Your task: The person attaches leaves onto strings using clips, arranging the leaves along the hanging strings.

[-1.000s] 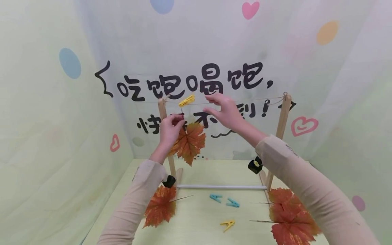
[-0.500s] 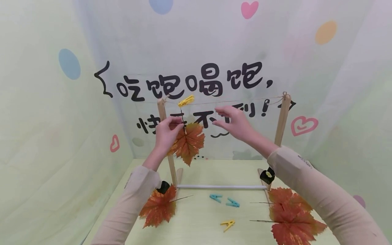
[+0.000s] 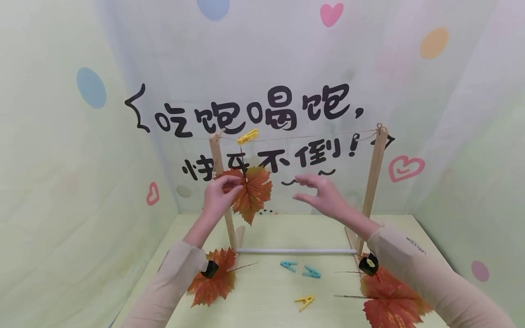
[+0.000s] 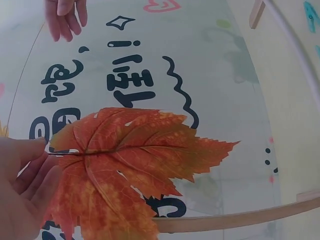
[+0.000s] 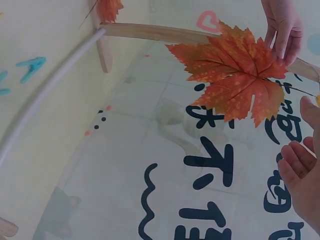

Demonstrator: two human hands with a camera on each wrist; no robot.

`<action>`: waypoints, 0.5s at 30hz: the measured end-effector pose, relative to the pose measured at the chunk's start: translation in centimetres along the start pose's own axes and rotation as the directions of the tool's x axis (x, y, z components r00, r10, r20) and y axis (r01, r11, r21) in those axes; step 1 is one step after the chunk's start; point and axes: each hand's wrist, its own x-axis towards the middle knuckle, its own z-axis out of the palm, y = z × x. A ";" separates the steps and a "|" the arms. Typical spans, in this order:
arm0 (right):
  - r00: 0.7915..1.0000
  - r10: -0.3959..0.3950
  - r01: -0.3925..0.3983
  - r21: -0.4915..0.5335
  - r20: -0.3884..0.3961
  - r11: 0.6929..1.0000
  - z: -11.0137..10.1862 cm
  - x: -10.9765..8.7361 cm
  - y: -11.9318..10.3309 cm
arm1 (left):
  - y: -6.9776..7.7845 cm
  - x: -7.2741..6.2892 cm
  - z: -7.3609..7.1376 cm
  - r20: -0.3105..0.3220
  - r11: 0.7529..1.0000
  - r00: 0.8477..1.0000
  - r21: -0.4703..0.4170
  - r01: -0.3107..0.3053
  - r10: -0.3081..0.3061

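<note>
An orange-red artificial maple leaf (image 3: 254, 191) hangs by its thin dark stem from a yellow clothespin (image 3: 248, 136) on the string (image 3: 287, 138). My left hand (image 3: 219, 196) is at the leaf's upper left edge, thumb and fingers loosely bent and a little apart. Seen from the left wrist, the fingertips overlap the spot where the stem meets the leaf (image 4: 125, 155). To the right of the leaf, my right hand (image 3: 324, 193) hovers in the air below the string, thumb and fingers spread, holding nothing.
Wooden posts (image 3: 373, 182) carry the string, with a white rod (image 3: 295, 251) joining them low down. On the table lie two blue clothespins (image 3: 311, 272), a yellow clothespin (image 3: 305, 301), a maple leaf (image 3: 215, 282) at left and more leaves (image 3: 393, 300) at right.
My left hand has slid down from the stem to the leaf's edge. My right hand has dropped away from the string, down and to the right. The leaf still hangs from the clothespin.
</note>
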 end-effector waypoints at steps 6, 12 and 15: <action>1.000 0.004 -0.003 -0.018 0.022 1.000 1.2 -2.9 1.7 | -1.8 -1.8 -0.1 0.023 1.000 0.999 0.009 0.022 -0.022; 0.999 0.004 -0.003 -0.028 0.036 1.000 3.4 -5.9 3.5 | -4.1 -4.1 0.0 0.037 0.995 0.995 0.035 0.094 -0.095; 0.997 0.053 -0.052 -0.027 0.059 0.998 4.6 -7.5 4.5 | -5.3 -5.5 0.2 0.039 0.989 0.989 0.042 0.145 -0.146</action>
